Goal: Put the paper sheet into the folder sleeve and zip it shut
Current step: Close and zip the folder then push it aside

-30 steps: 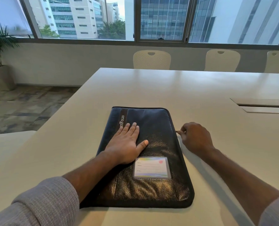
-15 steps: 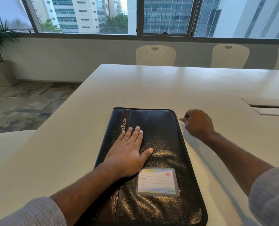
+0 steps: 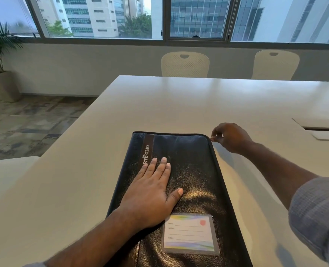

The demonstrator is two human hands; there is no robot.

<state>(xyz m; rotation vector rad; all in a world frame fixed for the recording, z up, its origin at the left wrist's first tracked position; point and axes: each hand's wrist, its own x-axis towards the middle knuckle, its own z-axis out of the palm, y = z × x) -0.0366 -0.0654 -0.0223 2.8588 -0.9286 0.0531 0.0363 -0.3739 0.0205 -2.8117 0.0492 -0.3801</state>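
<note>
A black leather zip folder (image 3: 190,162) lies flat and closed on the white table (image 3: 198,101), with a clear name-card pocket (image 3: 189,235) near its front end. My left hand (image 3: 150,193) presses flat on the cover, fingers straight. My right hand (image 3: 229,137) is at the folder's far right corner, where thumb and fingers pinch the small zip pull on the edge. No paper sheet shows; the inside of the folder is hidden.
White chairs (image 3: 184,63) stand along the table's far side under the windows. A cable hatch (image 3: 321,128) is set into the table at the right. A potted plant (image 3: 0,54) stands on the floor at the left.
My right hand has slid away from me along the folder's right edge, pinching the zip pull, up to the far right corner. My left hand stayed pressed on the cover.
</note>
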